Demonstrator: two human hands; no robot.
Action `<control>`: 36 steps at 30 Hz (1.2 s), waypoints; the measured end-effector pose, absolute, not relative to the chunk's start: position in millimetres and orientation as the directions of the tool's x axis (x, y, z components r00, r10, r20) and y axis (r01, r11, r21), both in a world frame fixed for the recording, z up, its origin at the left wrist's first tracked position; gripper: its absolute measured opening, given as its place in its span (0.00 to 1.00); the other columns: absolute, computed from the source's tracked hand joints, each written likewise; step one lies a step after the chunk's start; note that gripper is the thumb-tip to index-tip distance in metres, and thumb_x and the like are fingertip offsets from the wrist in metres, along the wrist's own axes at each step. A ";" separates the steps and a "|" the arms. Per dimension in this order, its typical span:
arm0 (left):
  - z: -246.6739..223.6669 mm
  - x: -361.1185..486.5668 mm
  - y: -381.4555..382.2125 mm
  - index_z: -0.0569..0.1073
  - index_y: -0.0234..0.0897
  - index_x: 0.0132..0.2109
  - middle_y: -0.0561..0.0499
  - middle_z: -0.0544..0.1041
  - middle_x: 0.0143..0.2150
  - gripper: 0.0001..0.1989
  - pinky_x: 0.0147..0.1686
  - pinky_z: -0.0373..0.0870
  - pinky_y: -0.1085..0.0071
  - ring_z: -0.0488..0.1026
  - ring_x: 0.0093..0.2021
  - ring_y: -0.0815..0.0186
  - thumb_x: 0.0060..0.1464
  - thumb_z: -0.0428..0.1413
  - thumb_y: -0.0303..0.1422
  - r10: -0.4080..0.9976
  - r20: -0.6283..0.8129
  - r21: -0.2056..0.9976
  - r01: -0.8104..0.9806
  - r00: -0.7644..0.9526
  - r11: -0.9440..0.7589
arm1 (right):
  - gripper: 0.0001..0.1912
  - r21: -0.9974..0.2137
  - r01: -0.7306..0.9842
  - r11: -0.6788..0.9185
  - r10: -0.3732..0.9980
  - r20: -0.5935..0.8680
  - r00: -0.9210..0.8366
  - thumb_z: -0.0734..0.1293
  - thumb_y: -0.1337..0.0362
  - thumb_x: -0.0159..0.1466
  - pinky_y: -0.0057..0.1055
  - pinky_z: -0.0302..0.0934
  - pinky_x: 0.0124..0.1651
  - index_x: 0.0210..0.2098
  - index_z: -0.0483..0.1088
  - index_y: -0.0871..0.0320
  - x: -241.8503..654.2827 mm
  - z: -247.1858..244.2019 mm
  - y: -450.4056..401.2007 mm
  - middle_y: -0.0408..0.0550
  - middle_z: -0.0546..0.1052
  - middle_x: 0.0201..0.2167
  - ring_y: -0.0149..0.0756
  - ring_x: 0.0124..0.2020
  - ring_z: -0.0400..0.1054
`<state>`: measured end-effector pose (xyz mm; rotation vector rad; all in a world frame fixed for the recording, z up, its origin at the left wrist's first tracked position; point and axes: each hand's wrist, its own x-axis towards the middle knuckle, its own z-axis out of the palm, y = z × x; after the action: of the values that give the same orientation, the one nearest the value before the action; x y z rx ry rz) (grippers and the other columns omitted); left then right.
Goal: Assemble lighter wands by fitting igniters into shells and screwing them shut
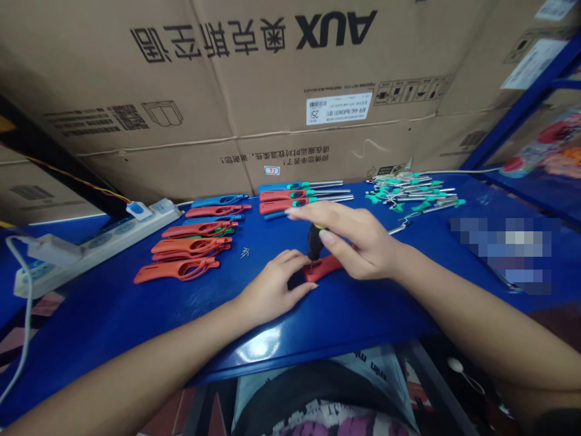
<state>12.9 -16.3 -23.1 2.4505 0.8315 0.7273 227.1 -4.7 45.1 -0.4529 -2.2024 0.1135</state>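
Note:
On the blue table in front of me lies a red gas lighter (330, 264), its metal tube pointing to the right and partly hidden by my hand. My left hand (271, 287) pinches the handle's near end between thumb and fingers. My right hand (361, 236) is wrapped round a black screwdriver (314, 243), held upright with its tip down at the handle's end. Several small loose screws (245, 252) lie to the left. Beyond my right hand are several lighters (299, 195) in red and blue with metal tubes fitted.
At left, orange, red and blue handle shells (177, 270) lie in a column beside a white power strip (97, 242). Metal tubes with green parts (420, 192) are heaped at the back right. A cardboard box (190, 121) stands behind; a pixelated object (508, 251) lies at right.

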 end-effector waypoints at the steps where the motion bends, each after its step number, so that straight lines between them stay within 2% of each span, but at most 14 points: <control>1: -23.1 12.8 -16.3 0.74 0.37 0.53 0.45 0.78 0.49 0.14 0.54 0.73 0.57 0.75 0.51 0.56 0.62 0.62 0.34 0.652 0.334 0.561 0.413 0.680 -0.718 | 0.22 -0.324 0.235 0.916 0.400 0.706 -0.584 0.54 0.64 0.75 0.31 0.70 0.47 0.65 0.63 0.58 226.9 45.5 -5.5 0.54 0.79 0.51 0.33 0.43 0.75; 4: -23.5 12.8 -16.2 0.74 0.38 0.54 0.45 0.78 0.50 0.15 0.54 0.73 0.57 0.75 0.51 0.55 0.61 0.62 0.33 0.654 0.339 0.555 0.417 0.677 -0.719 | 0.17 -0.410 0.189 0.892 0.442 0.709 -0.549 0.60 0.63 0.74 0.25 0.69 0.39 0.60 0.69 0.57 225.8 44.9 -6.7 0.49 0.80 0.45 0.27 0.33 0.74; 6: -23.8 12.8 -16.2 0.74 0.38 0.54 0.45 0.79 0.49 0.15 0.52 0.74 0.57 0.76 0.50 0.55 0.61 0.62 0.34 0.655 0.336 0.549 0.424 0.677 -0.720 | 0.15 -0.269 0.259 0.928 0.366 0.790 -0.491 0.69 0.58 0.69 0.24 0.69 0.37 0.52 0.74 0.57 225.4 43.2 -6.0 0.47 0.81 0.38 0.28 0.31 0.73; 8: -23.5 12.7 -16.3 0.74 0.38 0.54 0.45 0.78 0.50 0.14 0.52 0.74 0.57 0.76 0.50 0.55 0.62 0.62 0.34 0.653 0.330 0.549 0.424 0.681 -0.720 | 0.16 -0.165 0.308 0.937 0.302 0.828 -0.473 0.69 0.57 0.68 0.28 0.70 0.41 0.52 0.74 0.58 225.2 41.9 -5.3 0.49 0.81 0.39 0.31 0.35 0.75; 11: -22.7 12.6 -16.4 0.74 0.37 0.53 0.44 0.78 0.51 0.13 0.54 0.73 0.57 0.75 0.52 0.56 0.62 0.61 0.34 0.652 0.327 0.559 0.416 0.684 -0.717 | 0.19 -0.323 0.227 0.919 0.395 0.762 -0.513 0.57 0.63 0.75 0.31 0.71 0.45 0.62 0.67 0.60 223.9 41.6 -5.4 0.53 0.80 0.46 0.32 0.40 0.76; 13: -22.7 12.6 -16.4 0.74 0.37 0.53 0.44 0.78 0.51 0.14 0.54 0.73 0.57 0.75 0.52 0.55 0.62 0.62 0.34 0.653 0.330 0.558 0.417 0.682 -0.717 | 0.18 -0.399 0.189 0.897 0.437 0.746 -0.502 0.59 0.64 0.74 0.27 0.70 0.41 0.60 0.69 0.60 222.9 41.5 -5.3 0.51 0.80 0.44 0.30 0.37 0.75; 16: -23.4 12.8 -16.3 0.74 0.37 0.53 0.45 0.78 0.49 0.14 0.53 0.73 0.57 0.75 0.51 0.55 0.61 0.62 0.33 0.653 0.341 0.547 0.423 0.676 -0.723 | 0.14 -0.209 0.268 0.940 0.313 0.842 -0.440 0.70 0.59 0.67 0.25 0.68 0.37 0.49 0.75 0.59 222.5 40.3 -4.3 0.47 0.80 0.35 0.30 0.32 0.72; 18: -23.6 12.9 -16.3 0.74 0.37 0.53 0.45 0.78 0.49 0.13 0.53 0.73 0.57 0.75 0.50 0.55 0.62 0.62 0.34 0.651 0.340 0.541 0.425 0.679 -0.726 | 0.17 -0.144 0.294 0.945 0.275 0.836 -0.475 0.67 0.57 0.70 0.28 0.69 0.42 0.54 0.73 0.59 222.6 40.1 -4.4 0.50 0.80 0.39 0.32 0.37 0.74; 22: -24.2 12.7 -16.5 0.74 0.38 0.53 0.45 0.78 0.50 0.13 0.54 0.73 0.58 0.75 0.51 0.56 0.62 0.61 0.33 0.650 0.337 0.553 0.416 0.681 -0.722 | 0.20 -0.370 0.230 0.900 0.434 0.715 -0.548 0.56 0.62 0.76 0.28 0.70 0.42 0.64 0.64 0.58 221.8 40.9 -6.2 0.51 0.79 0.48 0.29 0.36 0.74; 24: -24.8 12.7 -16.6 0.74 0.39 0.54 0.45 0.78 0.50 0.14 0.54 0.73 0.57 0.75 0.51 0.56 0.61 0.62 0.33 0.654 0.339 0.549 0.423 0.676 -0.721 | 0.17 -0.307 0.264 0.914 0.402 0.767 -0.500 0.64 0.59 0.72 0.26 0.70 0.39 0.57 0.71 0.58 222.0 41.2 -6.0 0.48 0.81 0.41 0.27 0.30 0.72; 27: -24.6 12.8 -16.6 0.74 0.38 0.53 0.45 0.79 0.49 0.15 0.53 0.74 0.57 0.76 0.50 0.55 0.61 0.62 0.34 0.656 0.341 0.542 0.429 0.673 -0.723 | 0.16 -0.152 0.325 0.934 0.303 0.820 -0.486 0.69 0.58 0.69 0.29 0.70 0.41 0.53 0.73 0.58 223.2 42.2 -5.5 0.50 0.82 0.41 0.31 0.34 0.74; 30: -23.2 13.1 -16.4 0.74 0.37 0.55 0.45 0.78 0.49 0.15 0.53 0.73 0.59 0.76 0.50 0.57 0.62 0.62 0.34 0.647 0.343 0.549 0.413 0.681 -0.726 | 0.20 -0.353 0.244 0.903 0.430 0.730 -0.532 0.57 0.65 0.75 0.27 0.70 0.40 0.64 0.65 0.59 223.0 44.0 -5.7 0.54 0.79 0.52 0.29 0.37 0.75; 32: -22.7 13.1 -16.2 0.73 0.37 0.56 0.45 0.78 0.50 0.16 0.54 0.73 0.59 0.75 0.51 0.57 0.62 0.62 0.33 0.643 0.343 0.550 0.408 0.685 -0.729 | 0.19 -0.456 0.210 0.865 0.494 0.704 -0.510 0.58 0.65 0.75 0.25 0.69 0.35 0.62 0.67 0.59 222.9 44.3 -5.1 0.52 0.80 0.48 0.28 0.35 0.74; 36: -22.6 13.0 -16.3 0.73 0.38 0.55 0.45 0.78 0.51 0.16 0.55 0.73 0.59 0.75 0.52 0.57 0.62 0.62 0.33 0.641 0.362 0.552 0.398 0.677 -0.733 | 0.14 -0.247 0.320 0.915 0.372 0.825 -0.427 0.72 0.59 0.66 0.29 0.70 0.39 0.48 0.75 0.59 226.7 43.1 -2.0 0.48 0.81 0.36 0.32 0.34 0.74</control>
<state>13.0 -16.3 -22.6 2.4585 0.8084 0.7639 226.7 -2.0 43.1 -0.4968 -2.0463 0.0628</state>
